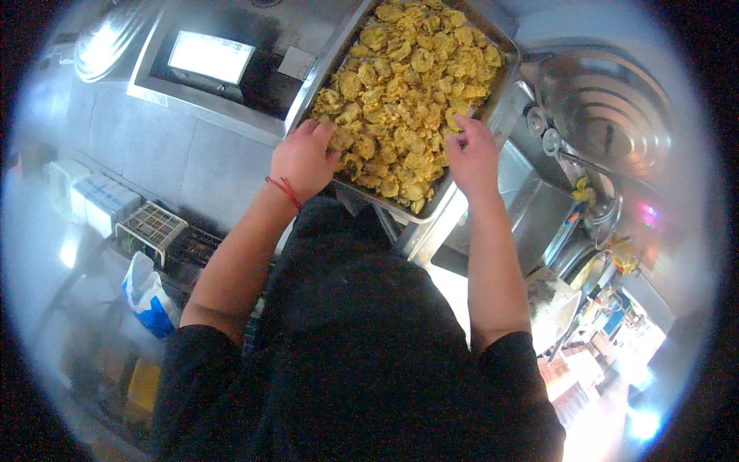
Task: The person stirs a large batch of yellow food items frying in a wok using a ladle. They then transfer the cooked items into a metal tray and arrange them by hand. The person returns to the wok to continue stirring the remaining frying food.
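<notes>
A deep metal tray [323,78] lies before me, heaped with yellow, battered fried pieces [404,86]. My left hand [306,153], with a red cord at the wrist, reaches over the tray's near left edge. Its thumb and forefinger close around a fried piece [342,138] at the side of the heap. On the opposite side, my right hand [474,156] is over the tray's right rim with curled fingers. Its fingertips touch the pieces there, and whether they grip one is not clear.
Left of the tray is a metal-framed counter unit [216,107]. Steel sink basins [502,213] and a large round metal pan [600,110] stand to the right. A plastic crate [153,222] and a blue-and-white bag [150,297] are low on the left.
</notes>
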`<state>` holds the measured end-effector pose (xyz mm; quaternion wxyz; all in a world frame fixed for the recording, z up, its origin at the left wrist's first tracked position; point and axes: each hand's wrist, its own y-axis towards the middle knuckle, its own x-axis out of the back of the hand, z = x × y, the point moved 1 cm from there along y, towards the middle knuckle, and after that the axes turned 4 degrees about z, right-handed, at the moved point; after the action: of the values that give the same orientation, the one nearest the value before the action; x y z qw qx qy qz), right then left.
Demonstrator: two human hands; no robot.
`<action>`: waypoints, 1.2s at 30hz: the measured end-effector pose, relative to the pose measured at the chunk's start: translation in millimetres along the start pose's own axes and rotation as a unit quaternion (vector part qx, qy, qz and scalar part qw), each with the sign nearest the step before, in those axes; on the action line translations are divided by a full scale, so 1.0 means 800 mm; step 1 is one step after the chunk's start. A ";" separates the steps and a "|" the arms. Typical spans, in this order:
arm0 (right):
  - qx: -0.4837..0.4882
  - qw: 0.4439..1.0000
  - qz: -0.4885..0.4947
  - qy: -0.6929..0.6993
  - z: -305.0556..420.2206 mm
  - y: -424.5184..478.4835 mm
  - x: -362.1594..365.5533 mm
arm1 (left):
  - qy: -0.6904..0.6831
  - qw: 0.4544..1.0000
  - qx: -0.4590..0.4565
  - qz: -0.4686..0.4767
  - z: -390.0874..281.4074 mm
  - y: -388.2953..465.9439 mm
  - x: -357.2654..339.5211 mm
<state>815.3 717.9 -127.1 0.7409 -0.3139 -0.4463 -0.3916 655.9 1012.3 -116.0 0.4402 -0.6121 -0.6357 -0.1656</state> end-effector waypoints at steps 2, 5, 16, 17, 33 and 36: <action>0.025 0.999 0.028 0.008 0.039 0.002 -0.008 | 0.008 1.000 0.010 0.004 0.000 -0.003 -0.001; 0.040 0.994 0.085 -0.054 0.101 0.019 -0.001 | 0.011 0.999 0.022 0.044 0.002 -0.007 0.003; -0.073 0.971 0.185 -0.130 0.125 0.073 0.011 | -0.091 0.994 -0.015 -0.051 0.011 -0.044 0.005; -0.084 0.970 0.180 -0.138 0.123 0.075 0.013 | -0.102 0.993 -0.012 -0.054 0.011 -0.050 0.003; 0.031 0.982 0.168 -0.079 0.170 0.120 -0.040 | -0.180 0.982 -0.052 -0.040 0.031 -0.121 -0.024; 0.020 0.967 0.226 -0.113 0.231 0.141 -0.037 | -0.190 0.980 -0.033 -0.054 0.054 -0.138 -0.036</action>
<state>826.7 933.5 -92.0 0.7612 -0.4335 -0.4525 -0.1673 534.7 1004.7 -126.2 0.2813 -0.6112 -0.7343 -0.0901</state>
